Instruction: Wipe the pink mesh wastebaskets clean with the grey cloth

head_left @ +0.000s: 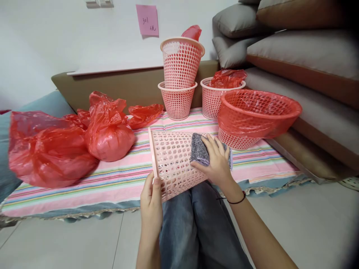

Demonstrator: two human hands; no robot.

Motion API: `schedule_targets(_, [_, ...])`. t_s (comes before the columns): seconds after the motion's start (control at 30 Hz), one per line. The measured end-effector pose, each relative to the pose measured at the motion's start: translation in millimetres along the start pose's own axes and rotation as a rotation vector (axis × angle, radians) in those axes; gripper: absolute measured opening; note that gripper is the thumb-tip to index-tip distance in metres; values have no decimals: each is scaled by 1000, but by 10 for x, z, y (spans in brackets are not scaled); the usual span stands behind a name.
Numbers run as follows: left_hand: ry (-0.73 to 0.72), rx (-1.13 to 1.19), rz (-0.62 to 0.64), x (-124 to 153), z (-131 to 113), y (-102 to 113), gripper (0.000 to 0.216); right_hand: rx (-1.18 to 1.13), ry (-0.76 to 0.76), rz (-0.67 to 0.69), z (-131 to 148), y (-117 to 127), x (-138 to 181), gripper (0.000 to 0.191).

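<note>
A pink perforated plastic basket (174,160) lies on its side across my lap, its open rim facing left. My left hand (151,201) grips the rim at the lower edge, thumb on the outside. My right hand (217,160) presses a grey cloth (199,151) against the basket's side near its base, fingers curled over the cloth. A black band circles my right wrist.
A striped pink mat (112,179) covers the low surface ahead. On it sit red plastic bags (45,149), a knotted full bag (109,136), stacked pink baskets (179,74), another basket holding a red bag (214,97) and a bag-lined basket (252,116). Sofa cushions (303,56) rise at right.
</note>
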State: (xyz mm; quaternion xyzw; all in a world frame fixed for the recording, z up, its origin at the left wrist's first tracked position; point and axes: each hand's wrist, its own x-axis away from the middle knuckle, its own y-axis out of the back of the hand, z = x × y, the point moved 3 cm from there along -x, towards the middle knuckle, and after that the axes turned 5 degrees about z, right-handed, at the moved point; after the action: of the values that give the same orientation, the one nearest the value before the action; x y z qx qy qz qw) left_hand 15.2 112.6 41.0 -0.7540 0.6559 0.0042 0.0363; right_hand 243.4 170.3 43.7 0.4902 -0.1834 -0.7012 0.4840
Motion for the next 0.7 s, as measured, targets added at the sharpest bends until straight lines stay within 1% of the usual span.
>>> schedule_targets(0.07, [-2,11,3,-16,8,6,51,-57,57,49,-24,13,41,95])
schedule_targets(0.13, [3,27,3,-31,21,10,50,-115,99,79,-70,36,72,95])
schedule_targets(0.27, [42,61,-3,-27,44,-25,55,-219,170,96,-157,98,97,76])
schedule_targets(0.37, [-4,-63,-101,12,14,-68,61,-237,193,74,-170,115,106,56])
schedule_targets(0.43, [-107,-249,-206,43,-40,-95,60,-217,204,23,-155,104,117,47])
schedule_targets(0.5, [-306,-474,-267,65,-121,-144,59,-182,221,-34,-127,77,130,47])
schedule_targets(0.57, [-536,-685,-251,75,-196,-222,59,-145,235,-88,-95,46,142,50])
schedule_targets(0.6, [-625,-765,-228,74,-220,-262,60,-129,237,-115,-82,33,149,50])
schedule_targets(0.63, [-678,-825,-204,67,-234,-297,62,-118,239,-142,-69,23,156,50])
schedule_targets(0.7, [-695,-907,-201,46,-245,-341,65,-115,245,-212,-51,19,177,47])
